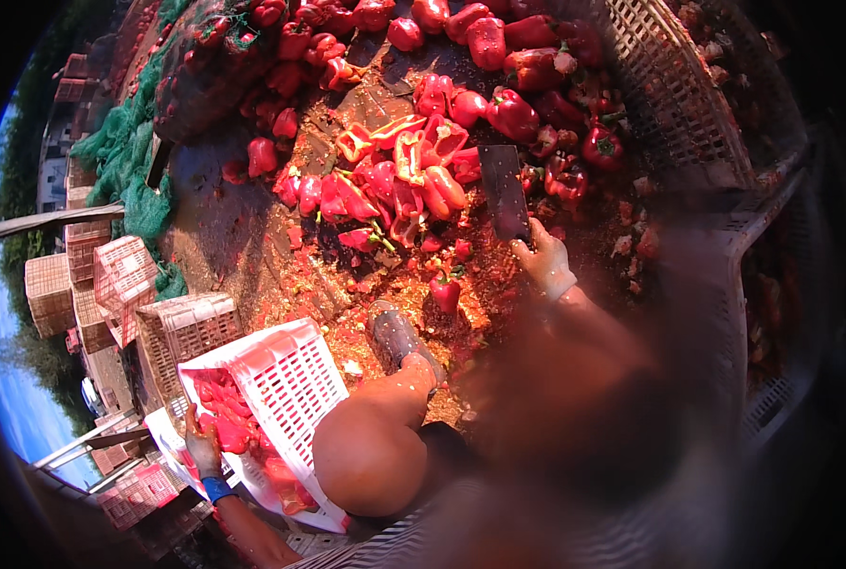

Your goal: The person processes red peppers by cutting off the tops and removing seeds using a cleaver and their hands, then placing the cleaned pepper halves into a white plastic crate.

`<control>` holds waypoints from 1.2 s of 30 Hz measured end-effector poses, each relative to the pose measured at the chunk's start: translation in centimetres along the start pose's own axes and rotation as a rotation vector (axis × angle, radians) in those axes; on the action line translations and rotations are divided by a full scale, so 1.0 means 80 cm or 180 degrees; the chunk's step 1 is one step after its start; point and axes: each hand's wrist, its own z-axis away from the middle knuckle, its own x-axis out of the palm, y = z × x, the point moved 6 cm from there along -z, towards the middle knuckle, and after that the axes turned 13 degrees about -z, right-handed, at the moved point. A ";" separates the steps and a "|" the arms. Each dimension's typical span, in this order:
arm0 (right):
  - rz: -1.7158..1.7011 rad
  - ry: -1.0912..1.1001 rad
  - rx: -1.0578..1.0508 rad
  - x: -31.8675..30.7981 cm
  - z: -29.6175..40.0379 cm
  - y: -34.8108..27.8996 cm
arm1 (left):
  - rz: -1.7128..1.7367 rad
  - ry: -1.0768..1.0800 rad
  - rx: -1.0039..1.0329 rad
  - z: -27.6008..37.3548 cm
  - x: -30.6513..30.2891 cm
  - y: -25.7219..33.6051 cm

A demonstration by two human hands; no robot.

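Note:
My right hand (545,262) grips a cleaver (505,188) with a broad, dark rectangular blade. The blade points away from me, beside a heap of cut red bell peppers (409,160), some showing pale insides. At the lower left, my left hand (204,442), with a blue band at the wrist, reaches to the mouth of a white plastic crate (288,387). It touches or lies against red pepper pieces (229,419) inside; whether it holds any is unclear. One whole red pepper with a green stem (445,293) lies near my shoe (398,334).
Whole red peppers (530,32) are piled at the top, by a mesh sack (206,92) and green netting (138,156). Seeds and scraps (337,277) cover the ground. A large latticed crate (679,92) stands at right, with pale cores beyond. More crates (192,327) line the left.

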 end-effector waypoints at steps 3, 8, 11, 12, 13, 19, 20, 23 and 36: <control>0.0200 -0.0085 0.0192 0.010 0.003 0.016 | -0.1269 0.0537 0.0324 0.020 0.144 -0.069; 0.0252 0.0005 -0.0192 0.019 0.017 0.022 | 0.1512 0.0396 -0.0678 0.019 0.182 -0.071; -0.0134 -0.0159 -0.0049 0.022 0.016 0.002 | 0.0482 -0.0441 -0.0223 -0.016 0.063 -0.147; 0.0103 0.0050 0.0031 -0.003 0.018 0.023 | 0.0206 -0.0661 -0.0355 -0.033 0.106 -0.027; -0.0019 0.0125 0.0043 -0.010 0.017 0.018 | -0.0710 -0.0222 -0.0084 -0.036 0.058 0.044; -0.0833 0.1193 0.0210 -0.061 0.004 0.015 | -0.0758 0.0098 0.2904 -0.046 0.063 0.485; -0.1320 0.1444 0.0140 -0.073 0.000 0.036 | -0.0680 -0.0434 0.2992 -0.037 0.086 0.562; -0.2259 0.2088 0.0052 -0.103 -0.002 0.063 | -0.0521 0.0518 0.4838 -0.019 0.139 0.721; -0.0609 0.1720 0.1047 -0.152 0.002 0.047 | -0.2632 0.0030 0.5277 -0.035 0.393 1.011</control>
